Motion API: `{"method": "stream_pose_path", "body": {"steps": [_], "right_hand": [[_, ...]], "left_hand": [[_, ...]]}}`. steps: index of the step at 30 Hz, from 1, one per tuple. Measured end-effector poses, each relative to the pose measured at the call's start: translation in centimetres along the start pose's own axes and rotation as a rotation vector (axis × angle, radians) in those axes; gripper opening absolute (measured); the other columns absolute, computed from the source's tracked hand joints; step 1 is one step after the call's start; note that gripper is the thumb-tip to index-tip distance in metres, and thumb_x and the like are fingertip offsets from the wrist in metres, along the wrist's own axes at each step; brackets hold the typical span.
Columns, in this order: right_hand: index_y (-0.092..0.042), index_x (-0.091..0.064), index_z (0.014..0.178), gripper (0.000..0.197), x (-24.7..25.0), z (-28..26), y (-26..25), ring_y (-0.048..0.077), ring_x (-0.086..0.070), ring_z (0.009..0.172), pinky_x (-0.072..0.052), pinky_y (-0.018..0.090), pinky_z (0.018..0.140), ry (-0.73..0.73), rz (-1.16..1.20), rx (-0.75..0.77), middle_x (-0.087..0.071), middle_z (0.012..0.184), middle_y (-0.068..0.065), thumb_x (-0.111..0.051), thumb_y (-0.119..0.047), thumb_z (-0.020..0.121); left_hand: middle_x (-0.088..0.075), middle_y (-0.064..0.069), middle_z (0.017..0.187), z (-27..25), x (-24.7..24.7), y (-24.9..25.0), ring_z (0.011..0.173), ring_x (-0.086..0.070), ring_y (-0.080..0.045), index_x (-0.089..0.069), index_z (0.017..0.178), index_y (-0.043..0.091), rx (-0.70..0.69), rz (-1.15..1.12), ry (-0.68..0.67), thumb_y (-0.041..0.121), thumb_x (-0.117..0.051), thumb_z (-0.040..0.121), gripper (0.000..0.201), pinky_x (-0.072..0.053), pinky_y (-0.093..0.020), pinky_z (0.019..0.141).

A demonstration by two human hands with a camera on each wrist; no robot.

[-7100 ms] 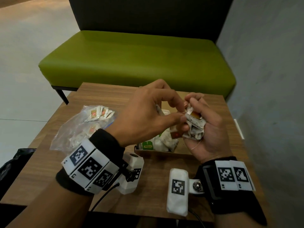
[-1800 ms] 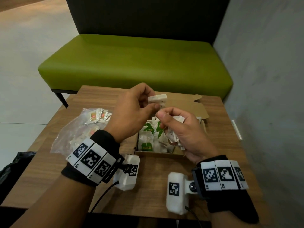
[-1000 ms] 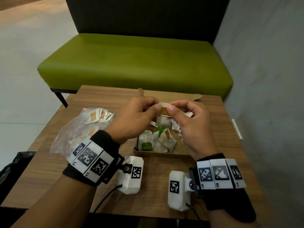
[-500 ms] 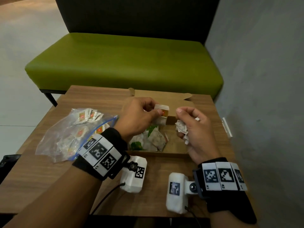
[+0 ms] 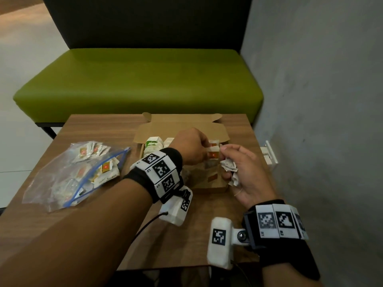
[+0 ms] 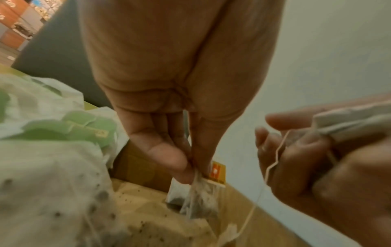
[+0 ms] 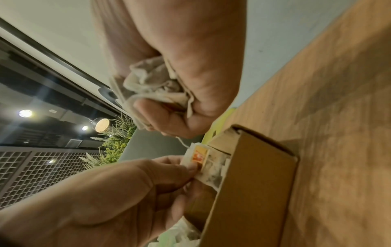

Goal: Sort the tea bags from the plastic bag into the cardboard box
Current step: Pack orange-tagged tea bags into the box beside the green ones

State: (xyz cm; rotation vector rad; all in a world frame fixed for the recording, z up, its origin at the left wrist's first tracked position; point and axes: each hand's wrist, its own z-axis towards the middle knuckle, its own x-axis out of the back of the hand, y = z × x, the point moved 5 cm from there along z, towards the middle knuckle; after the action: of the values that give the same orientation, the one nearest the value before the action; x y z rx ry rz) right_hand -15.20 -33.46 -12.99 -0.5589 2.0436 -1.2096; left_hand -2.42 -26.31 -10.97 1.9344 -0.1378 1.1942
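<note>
Left hand point(image 5: 191, 147) reaches over the open cardboard box point(image 5: 209, 184), thumb and fingertips pinching one tea bag with an orange tag point(image 5: 213, 155); in the left wrist view this bag point(image 6: 201, 198) hangs down from the pinch into the right part of the box, over the bare cardboard floor. Right hand point(image 5: 243, 172) sits just right of the left hand, above the box's right wall, fingers curled round a crumpled bunch of tea bags point(image 5: 229, 168); a thin string trails from the bunch in the left wrist view. More orange-tagged bags stand at the far right of the box, just beyond the pinched one. Green-tagged tea bags point(image 5: 152, 142) fill the left side of the box, partly hidden by the left wrist. Box lid is folded back toward the far edge of the wooden table point(image 5: 99, 129). Plastic bag point(image 5: 70, 177) with a blue zip line lies on the table's left side, well apart from the box, with orange-tagged bags inside it and at its mouth. Green bench point(image 5: 143, 79) stands beyond the table.
</note>
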Motion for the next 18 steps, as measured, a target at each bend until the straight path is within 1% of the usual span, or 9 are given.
{"method": "stream_pose_path", "body": {"steps": [3, 5, 7, 10, 12, 14, 16, 17, 18], "right_hand": [[-0.014, -0.065, 0.079, 0.015, 0.4, 0.2, 0.2, 0.008, -0.053, 0.046, -0.037, 0.019, 0.035, 0.026, 0.008, -0.003, -0.063, 0.064, -0.001, -0.065, -0.005, 0.092], [-0.014, -0.065, 0.079, 0.016, 0.6, 0.2, 0.3, 0.007, -0.054, 0.045, -0.038, 0.019, 0.035, 0.035, 0.006, -0.010, -0.064, 0.065, 0.000, -0.065, -0.006, 0.092], [-0.015, -0.065, 0.078, 0.016, 0.7, 0.3, 0.6, 0.008, -0.055, 0.047, -0.038, 0.019, 0.035, 0.045, -0.012, -0.024, -0.064, 0.067, 0.000, -0.066, -0.006, 0.092], [-0.017, -0.067, 0.080, 0.013, 0.9, 0.5, 0.8, 0.012, -0.056, 0.058, -0.039, 0.019, 0.038, 0.046, -0.046, -0.041, -0.066, 0.077, 0.002, -0.068, -0.010, 0.091], [-0.017, -0.068, 0.081, 0.012, 1.1, 0.6, 0.9, 0.012, -0.057, 0.060, -0.040, 0.020, 0.038, 0.049, -0.056, -0.045, -0.067, 0.077, 0.002, -0.068, -0.010, 0.091], [-0.017, -0.068, 0.081, 0.012, 1.2, 0.6, 0.9, 0.011, -0.057, 0.057, -0.040, 0.020, 0.038, 0.055, -0.064, -0.047, -0.066, 0.073, 0.000, -0.068, -0.009, 0.091], [-0.016, -0.068, 0.082, 0.011, 1.2, 0.6, 1.0, 0.009, -0.057, 0.053, -0.039, 0.020, 0.038, 0.061, -0.065, -0.052, -0.066, 0.072, 0.000, -0.068, -0.009, 0.090], [-0.016, -0.068, 0.082, 0.011, 1.2, 0.7, 1.1, 0.010, -0.057, 0.053, -0.039, 0.020, 0.038, 0.063, -0.067, -0.053, -0.066, 0.073, 0.001, -0.068, -0.009, 0.090], [-0.016, -0.068, 0.082, 0.011, 1.2, 0.7, 1.1, 0.010, -0.057, 0.054, -0.039, 0.020, 0.038, 0.064, -0.067, -0.054, -0.067, 0.075, 0.002, -0.068, -0.009, 0.090]], "left_hand": [[-0.066, 0.002, 0.083, 0.8, -0.5, -0.1, 0.081, -0.060, -0.014, -0.067, 0.078, 0.025, 0.021, 0.085, 0.010, 0.019, -0.073, 0.087, 0.013, -0.043, -0.024, 0.066], [-0.066, 0.000, 0.087, 1.2, -0.6, -0.1, 0.084, -0.062, -0.018, -0.066, 0.078, 0.024, 0.028, 0.131, 0.032, 0.014, -0.070, 0.087, 0.015, -0.045, -0.026, 0.066], [-0.067, -0.002, 0.089, 1.5, -0.7, -0.2, 0.084, -0.062, -0.020, -0.062, 0.075, 0.025, 0.032, 0.180, 0.044, 0.014, -0.069, 0.087, 0.017, -0.044, -0.028, 0.066], [-0.068, -0.005, 0.089, 1.8, -0.7, 0.0, 0.083, -0.061, -0.023, -0.057, 0.074, 0.024, 0.019, 0.222, 0.084, 0.016, -0.068, 0.087, 0.019, -0.042, -0.030, 0.066], [-0.068, -0.007, 0.091, 2.0, -0.6, 0.1, 0.082, -0.060, -0.024, -0.056, 0.076, 0.023, 0.009, 0.230, 0.116, 0.017, -0.068, 0.087, 0.017, -0.042, -0.032, 0.066], [-0.068, -0.009, 0.092, 2.1, -0.6, 0.1, 0.086, -0.062, -0.027, -0.057, 0.077, 0.021, 0.012, 0.226, 0.133, 0.017, -0.068, 0.087, 0.015, -0.042, -0.032, 0.066], [-0.069, -0.011, 0.095, 2.0, -0.5, 0.2, 0.089, -0.063, -0.028, -0.061, 0.081, 0.016, 0.014, 0.220, 0.145, 0.017, -0.068, 0.087, 0.009, -0.042, -0.032, 0.066], [-0.069, -0.012, 0.097, 1.8, -0.4, 0.2, 0.091, -0.063, -0.029, -0.063, 0.086, 0.013, 0.009, 0.213, 0.151, 0.016, -0.067, 0.087, 0.005, -0.043, -0.032, 0.067], [-0.068, -0.012, 0.099, 1.7, -0.2, 0.2, 0.094, -0.062, -0.029, -0.065, 0.093, 0.010, 0.000, 0.204, 0.162, 0.013, -0.066, 0.086, 0.007, -0.045, -0.032, 0.070]]}}
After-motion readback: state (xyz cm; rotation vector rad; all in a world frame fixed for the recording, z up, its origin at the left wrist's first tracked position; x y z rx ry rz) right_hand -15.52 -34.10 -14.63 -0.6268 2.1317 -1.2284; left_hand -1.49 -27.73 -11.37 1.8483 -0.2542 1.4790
